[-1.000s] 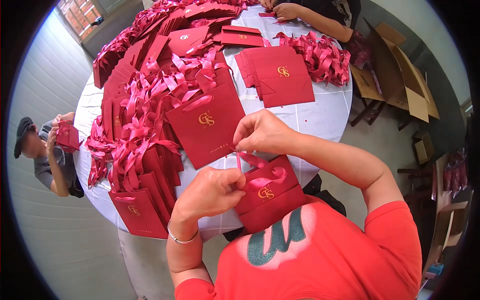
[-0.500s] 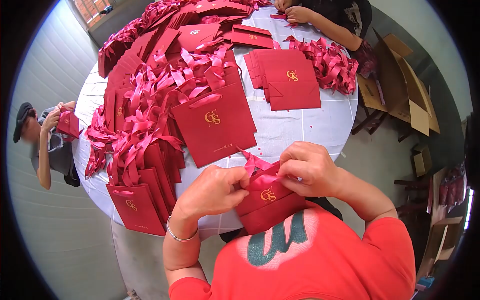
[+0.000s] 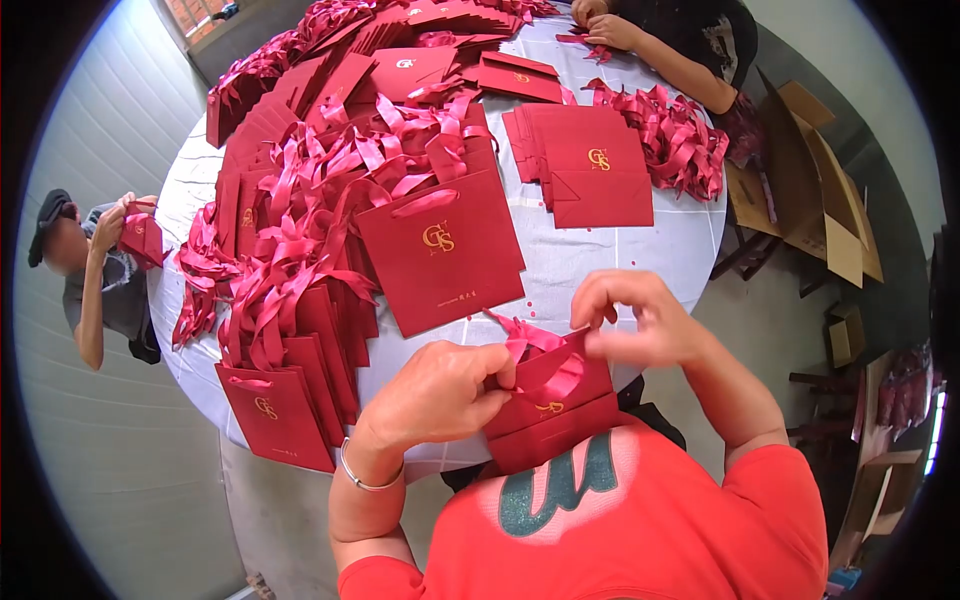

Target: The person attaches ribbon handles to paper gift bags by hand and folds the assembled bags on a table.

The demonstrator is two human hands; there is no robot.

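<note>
A red paper bag (image 3: 555,425) with a gold logo rests at the table's near edge, against my shirt. Pink ribbon (image 3: 560,378) loops from its top. My left hand (image 3: 440,392) is closed at the bag's upper left corner, pinching the bag and ribbon there. At the upper right corner is my right hand (image 3: 640,320), with thumb and fingers closed on the bag's top edge; its thumb is slightly blurred. Just beyond my hands lies a larger flat red bag (image 3: 440,250) with a gold logo and a ribbon handle.
Many red bags with ribbons (image 3: 320,170) cover the table's left side. Flat bags (image 3: 600,165) and a ribbon pile (image 3: 680,140) lie at the right. One person (image 3: 115,270) holds a small bag at left; another (image 3: 680,50) works at the far side. Cardboard boxes (image 3: 800,180) stand right.
My right hand has moved right, from near my left hand to the bag's right corner. The ribbon loop now hangs over the front. The view has shifted slightly.
</note>
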